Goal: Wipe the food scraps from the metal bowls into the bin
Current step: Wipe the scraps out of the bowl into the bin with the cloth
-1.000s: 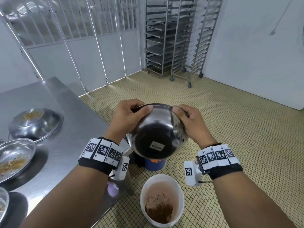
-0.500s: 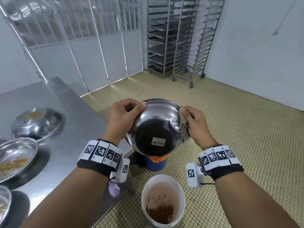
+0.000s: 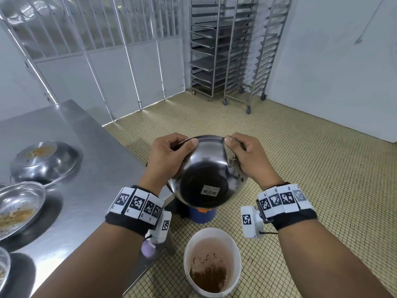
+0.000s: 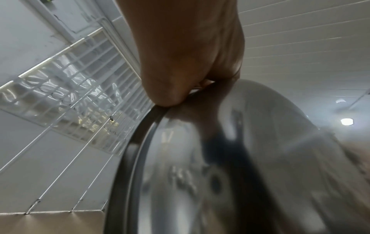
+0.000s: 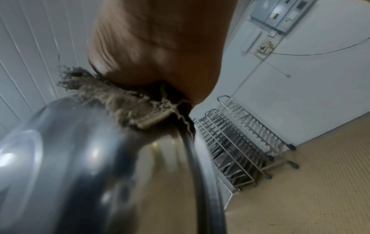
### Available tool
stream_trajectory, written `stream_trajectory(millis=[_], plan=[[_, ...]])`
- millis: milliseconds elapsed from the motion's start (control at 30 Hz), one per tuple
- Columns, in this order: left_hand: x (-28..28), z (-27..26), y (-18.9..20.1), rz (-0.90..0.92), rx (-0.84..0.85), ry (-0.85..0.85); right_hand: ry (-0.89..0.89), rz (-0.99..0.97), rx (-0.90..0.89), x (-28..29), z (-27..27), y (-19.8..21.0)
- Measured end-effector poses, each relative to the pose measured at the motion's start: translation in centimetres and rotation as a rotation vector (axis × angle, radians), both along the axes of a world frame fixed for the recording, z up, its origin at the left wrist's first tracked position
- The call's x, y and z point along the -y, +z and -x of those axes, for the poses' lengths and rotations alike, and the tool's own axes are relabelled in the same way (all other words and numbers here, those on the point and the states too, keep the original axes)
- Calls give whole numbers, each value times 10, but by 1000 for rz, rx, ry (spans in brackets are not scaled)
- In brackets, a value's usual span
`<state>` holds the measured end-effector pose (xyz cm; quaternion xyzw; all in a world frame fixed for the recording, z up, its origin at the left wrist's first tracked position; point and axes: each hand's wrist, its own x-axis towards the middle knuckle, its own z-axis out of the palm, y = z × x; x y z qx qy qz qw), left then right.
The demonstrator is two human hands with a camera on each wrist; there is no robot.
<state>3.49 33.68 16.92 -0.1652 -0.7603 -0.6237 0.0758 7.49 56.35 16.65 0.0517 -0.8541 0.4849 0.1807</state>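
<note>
A metal bowl [image 3: 206, 181] is held tipped away from me, its barcode-stickered underside facing the head camera, above a white bin [image 3: 212, 263] with brown scraps inside. My left hand [image 3: 169, 155] grips the bowl's left rim, thumb on the outside. My right hand [image 3: 247, 158] pinches a frayed grey-brown cloth [image 3: 233, 166] against the right rim. In the left wrist view my left hand [image 4: 180, 79] clamps the bowl [image 4: 230, 166] at its edge. The right wrist view shows the cloth [image 5: 124, 104] folded over the bowl [image 5: 90, 166] under my right hand [image 5: 160, 52]. The bowl's inside is hidden.
A steel table [image 3: 90, 151] stands at the left with an upturned bowl [image 3: 46, 160] and a dish with scraps [image 3: 19, 205]. A blue bucket [image 3: 202, 216] sits behind the bin. Wheeled tray racks [image 3: 232, 50] stand at the far wall on the tiled floor.
The bowl has tipped a little further, showing more of its underside. My right hand with the cloth dipped down the right rim, then returned to its top edge. My left grip is unchanged.
</note>
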Motion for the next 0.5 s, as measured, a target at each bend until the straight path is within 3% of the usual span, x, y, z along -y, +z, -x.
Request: stream_trajectory(millis=[67, 133, 300, 400, 500], plan=[[-5, 0, 1, 35, -7, -11, 33, -125, -23, 4, 4, 13], [-5, 2, 6, -9, 5, 15, 46, -116, -47, 3, 6, 17], [4, 7, 3, -222, 66, 154, -19, 382, 6, -9, 3, -15], [4, 8, -4, -57, -8, 121, -24, 418, -30, -9, 1, -19], [2, 11, 4, 212, -122, 15, 8, 136, -19, -5, 1, -2]])
